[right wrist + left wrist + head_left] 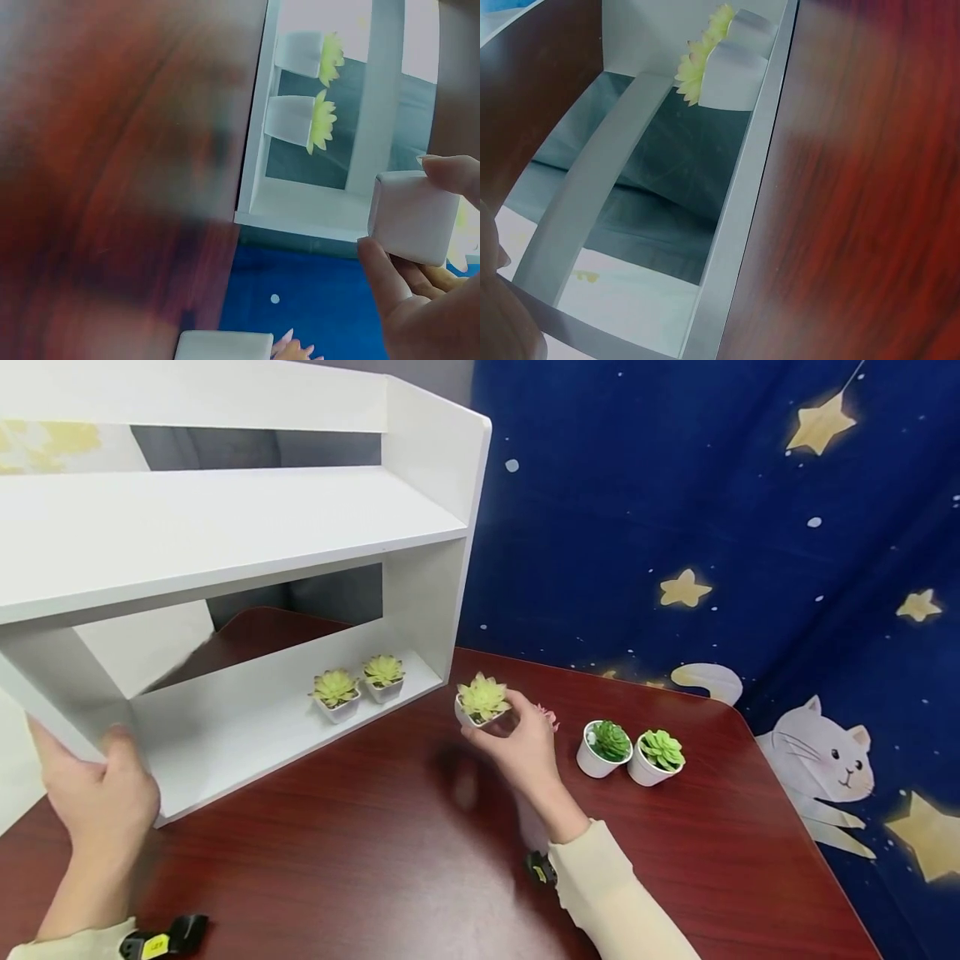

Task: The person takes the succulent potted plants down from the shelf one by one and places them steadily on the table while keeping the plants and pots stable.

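Note:
A small potted succulent (pixel 483 698) with yellow-green leaves is pinched between the thumb and fingers of my right hand (pixel 525 743), above the table just right of the shelf. Its square white pot (pixel 415 217) shows in the right wrist view. My left hand (pixel 108 793) grips the lower left side panel of the white shelf (pixel 262 714), its thumb on the inner side. On the bottom board stand two similar succulents, one (pixel 335 687) left of the other (pixel 384 672), which is nearer the right panel.
Two round white pots with green plants, one darker (pixel 603 747) and one brighter (pixel 656 756), stand right of my right hand on the red-brown table (pixel 360 852). A pink plant (pixel 547 717) is mostly hidden behind that hand. A blue starry curtain (pixel 585 527) hangs behind.

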The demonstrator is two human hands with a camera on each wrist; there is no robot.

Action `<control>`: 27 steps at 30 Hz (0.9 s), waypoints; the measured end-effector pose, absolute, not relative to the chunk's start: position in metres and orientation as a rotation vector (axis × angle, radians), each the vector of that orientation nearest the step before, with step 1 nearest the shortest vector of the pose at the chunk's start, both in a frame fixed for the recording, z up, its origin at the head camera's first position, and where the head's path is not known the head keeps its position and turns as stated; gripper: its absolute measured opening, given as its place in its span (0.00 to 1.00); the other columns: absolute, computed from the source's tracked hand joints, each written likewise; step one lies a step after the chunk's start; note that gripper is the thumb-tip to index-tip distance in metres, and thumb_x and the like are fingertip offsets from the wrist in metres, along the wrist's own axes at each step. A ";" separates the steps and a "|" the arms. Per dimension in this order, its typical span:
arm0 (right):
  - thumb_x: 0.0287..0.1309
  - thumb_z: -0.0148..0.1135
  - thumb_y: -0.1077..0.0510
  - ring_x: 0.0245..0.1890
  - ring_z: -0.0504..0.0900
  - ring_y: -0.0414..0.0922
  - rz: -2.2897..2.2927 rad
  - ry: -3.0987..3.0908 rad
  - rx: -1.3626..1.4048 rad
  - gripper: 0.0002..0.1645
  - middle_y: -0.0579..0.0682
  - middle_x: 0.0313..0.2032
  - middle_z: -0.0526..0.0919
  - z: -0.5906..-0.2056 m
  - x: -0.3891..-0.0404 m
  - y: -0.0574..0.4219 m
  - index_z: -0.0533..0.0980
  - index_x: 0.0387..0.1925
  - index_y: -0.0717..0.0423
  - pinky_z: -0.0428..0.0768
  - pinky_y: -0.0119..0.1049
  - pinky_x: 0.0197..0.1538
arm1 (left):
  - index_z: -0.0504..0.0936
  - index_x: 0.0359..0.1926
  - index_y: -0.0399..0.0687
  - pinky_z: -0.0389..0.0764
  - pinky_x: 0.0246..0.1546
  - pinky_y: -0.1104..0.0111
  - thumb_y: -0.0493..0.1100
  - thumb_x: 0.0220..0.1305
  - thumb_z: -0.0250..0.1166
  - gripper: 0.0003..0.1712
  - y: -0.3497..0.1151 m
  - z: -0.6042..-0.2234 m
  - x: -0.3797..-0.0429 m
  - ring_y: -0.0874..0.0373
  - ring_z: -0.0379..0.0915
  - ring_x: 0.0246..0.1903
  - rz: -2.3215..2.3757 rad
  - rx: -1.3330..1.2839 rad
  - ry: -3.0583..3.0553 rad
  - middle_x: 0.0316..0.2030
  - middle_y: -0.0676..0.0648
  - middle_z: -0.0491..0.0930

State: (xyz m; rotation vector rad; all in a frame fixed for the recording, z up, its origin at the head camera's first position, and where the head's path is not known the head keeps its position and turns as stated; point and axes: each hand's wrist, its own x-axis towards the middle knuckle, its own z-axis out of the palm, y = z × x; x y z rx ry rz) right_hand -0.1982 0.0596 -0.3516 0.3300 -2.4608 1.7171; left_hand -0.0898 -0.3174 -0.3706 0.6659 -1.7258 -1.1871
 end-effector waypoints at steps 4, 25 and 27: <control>0.44 0.80 0.60 0.50 0.87 0.51 1.694 -2.448 0.314 0.38 0.57 0.52 0.86 -0.353 -0.187 0.072 0.76 0.59 0.57 0.84 0.45 0.53 | 0.59 0.75 0.73 0.58 0.64 0.76 0.40 0.67 0.47 0.37 -0.318 -0.372 -0.089 0.65 0.64 0.62 -1.185 0.668 -1.726 0.59 0.65 0.68; 0.42 0.80 0.66 0.50 0.86 0.48 1.706 -2.431 0.156 0.38 0.60 0.52 0.86 -0.367 -0.158 0.145 0.76 0.59 0.58 0.84 0.39 0.54 | 0.58 0.76 0.68 0.60 0.64 0.76 0.40 0.68 0.47 0.36 -0.318 -0.372 -0.090 0.66 0.65 0.63 -1.194 0.644 -1.731 0.59 0.65 0.67; 0.42 0.80 0.65 0.49 0.86 0.43 1.687 -2.439 0.146 0.39 0.59 0.52 0.86 -0.369 -0.155 0.152 0.76 0.59 0.58 0.83 0.37 0.53 | 0.58 0.76 0.68 0.60 0.64 0.76 0.39 0.68 0.47 0.36 -0.317 -0.372 -0.090 0.66 0.65 0.63 -1.201 0.646 -1.727 0.60 0.65 0.68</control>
